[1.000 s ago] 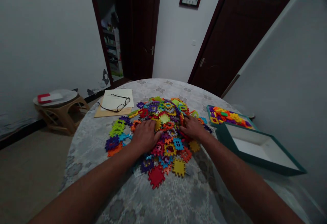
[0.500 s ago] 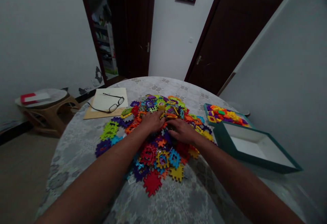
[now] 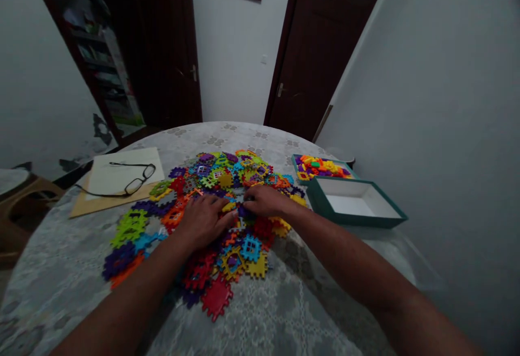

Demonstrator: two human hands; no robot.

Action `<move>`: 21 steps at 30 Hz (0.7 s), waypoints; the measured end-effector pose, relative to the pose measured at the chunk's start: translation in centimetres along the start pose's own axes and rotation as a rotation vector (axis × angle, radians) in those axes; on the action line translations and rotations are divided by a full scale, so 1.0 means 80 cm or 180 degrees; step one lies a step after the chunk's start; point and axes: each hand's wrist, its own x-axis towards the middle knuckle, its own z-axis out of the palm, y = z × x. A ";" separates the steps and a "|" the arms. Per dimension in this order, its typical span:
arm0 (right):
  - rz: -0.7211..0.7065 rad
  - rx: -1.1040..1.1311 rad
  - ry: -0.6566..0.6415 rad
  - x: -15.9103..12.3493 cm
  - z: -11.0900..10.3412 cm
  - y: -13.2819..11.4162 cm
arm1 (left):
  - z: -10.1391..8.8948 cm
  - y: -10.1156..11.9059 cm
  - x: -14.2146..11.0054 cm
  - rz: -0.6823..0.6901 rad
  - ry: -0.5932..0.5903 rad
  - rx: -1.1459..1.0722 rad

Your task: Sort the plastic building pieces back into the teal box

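Observation:
A heap of colourful plastic interlocking building pieces (image 3: pixel 217 180) covers the middle of the table, mostly notched squares and some with window-like grids. My left hand (image 3: pixel 205 218) lies on the left part of the heap, fingers stretched out and thumb apart, holding nothing visible. Across a small gap, my right hand (image 3: pixel 262 201) reaches into the centre with its fingers curled down. A dark purple piece (image 3: pixel 245 211) is at those fingertips; whatever they grip is largely hidden. A red square piece (image 3: pixel 217 296) lies at the heap's near edge.
Black-framed glasses (image 3: pixel 136 183) rest on white paper (image 3: pixel 122 155) at the left. On the right are a shallow tray of small bright pieces (image 3: pixel 325 167) and a green-rimmed box (image 3: pixel 361 201) with a white inside. A patterned cloth (image 3: pixel 284 296) covers the round table.
The view has turned right, so everything sits further left. My left hand has drawn nearer and spread its fingers; the gap between my hands has widened. My right hand stays in the heap's centre.

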 end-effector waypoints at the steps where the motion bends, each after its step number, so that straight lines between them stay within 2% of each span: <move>1: -0.0102 0.0106 0.0041 -0.005 -0.005 0.001 | -0.002 0.002 -0.001 -0.0004 0.0016 -0.0028; 4: -0.0155 0.0404 0.0387 -0.022 -0.023 0.010 | -0.004 0.005 -0.004 0.0026 0.0048 -0.0184; 7: 0.0140 0.0519 0.0772 -0.043 -0.055 0.037 | 0.002 0.000 -0.008 0.0170 0.0119 -0.0299; 11: 0.0851 0.0153 0.1175 -0.071 -0.114 0.105 | 0.013 -0.013 -0.012 0.0411 0.0276 -0.0317; 14: 0.1628 -0.0249 0.1170 -0.092 -0.155 0.169 | 0.012 -0.008 -0.011 0.0346 0.0453 -0.0277; 17: 0.2061 -0.0363 0.1173 -0.118 -0.180 0.229 | -0.001 0.020 0.001 0.0164 0.0683 -0.0331; 21: 0.2500 -0.0453 0.1192 -0.153 -0.190 0.295 | -0.024 0.093 0.049 0.0146 0.0631 -0.0540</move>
